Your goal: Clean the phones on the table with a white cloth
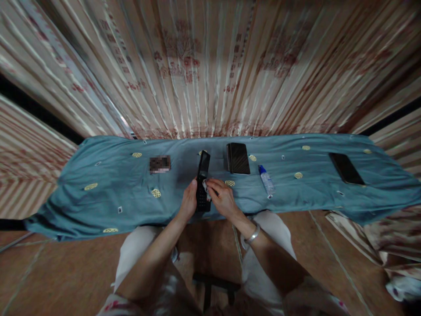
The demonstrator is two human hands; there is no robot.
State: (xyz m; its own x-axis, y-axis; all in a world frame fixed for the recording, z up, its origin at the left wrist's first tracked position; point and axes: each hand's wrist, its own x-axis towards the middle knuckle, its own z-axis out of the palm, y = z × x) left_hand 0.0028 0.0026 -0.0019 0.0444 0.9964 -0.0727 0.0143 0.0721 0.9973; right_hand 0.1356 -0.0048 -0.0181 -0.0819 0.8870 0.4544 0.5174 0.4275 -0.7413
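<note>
A striped, flower-printed curtain (210, 66) fills most of my view, and below it stretches the surface (125, 206) under its blue-green cloth, with me sitting at the near edge. My two hands meet over that edge, near the middle. My left hand (189, 199) grips the side of an opened flip phone (201, 191), thumb uppermost, the lid pointing away from me and the keypad towards me. My right hand (223, 197) pinches a small pale wad at the phone, so I take the step to be wiping around the keys and hinge. The next stroke calls for a steady left grip and light pressure, so the lid isn't strained.

Far to my right lies a dark slab-like phone (347, 169). Nearer, just beyond my right hand, sits a thick dark block (239, 158); I can't tell whether it is one folded device or two stacked pieces. Beside it a clear bottle (266, 181) with a blue cap lies at a slant. Off to the left is a small item (160, 164) blurred into squares, impossible to identify.

Smallest is the wad (205, 184) itself, partly hidden by my fingertips; tissue or cloth, I can't say. My left fingers disappear behind the phone, and the bottom edge cuts off my sleeves.
</note>
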